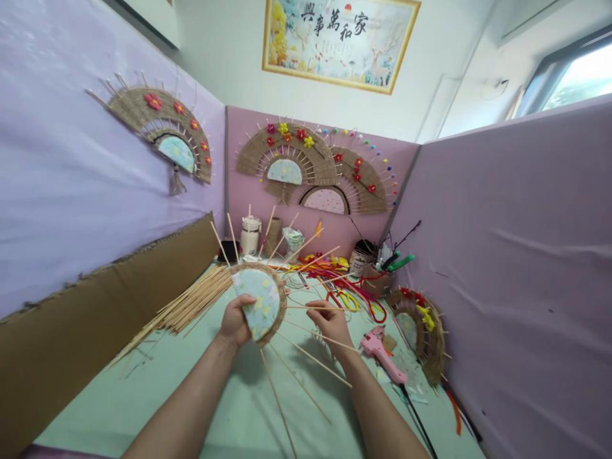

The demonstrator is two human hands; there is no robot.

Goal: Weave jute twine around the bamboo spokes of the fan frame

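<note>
Twine-bound rim point(282, 299): curving toward the person's right, it is facing the right hand point(332, 322) across a short gap, with one stick point(297, 307) bridging the two.
Half-round fan piece point(253, 306): it is lying to the left of the right fingers, being held up over the tabletop point(157, 395) in front of the person.
Straight edge: its long axis is slanting from upper left down toward the right, while the sticks are radiating from the curve upward, rightward and down toward the person.
Nearer hand: the left hand point(235, 322) is touching the fan piece and supporting it at the straight edge; the right is hovering just beside the rim.
Left fingers: the thumb is pressing on the front and the rest are hiding behind, so they are pinching the piece.
Right fingers: thumb and forefinger are bending toward each other at the bridging stick; whether they are pinching it or a strand, I cannot tell.
Pale blue fabric point(264, 290): it is covering the flat face and showing yellow and whitish blossoms.
Sticks: they are looking thin, pale and bare beyond the narrow brown band.
Tabletop, right side: a pink glue gun point(382, 356) is resting near the right forearm.
</note>
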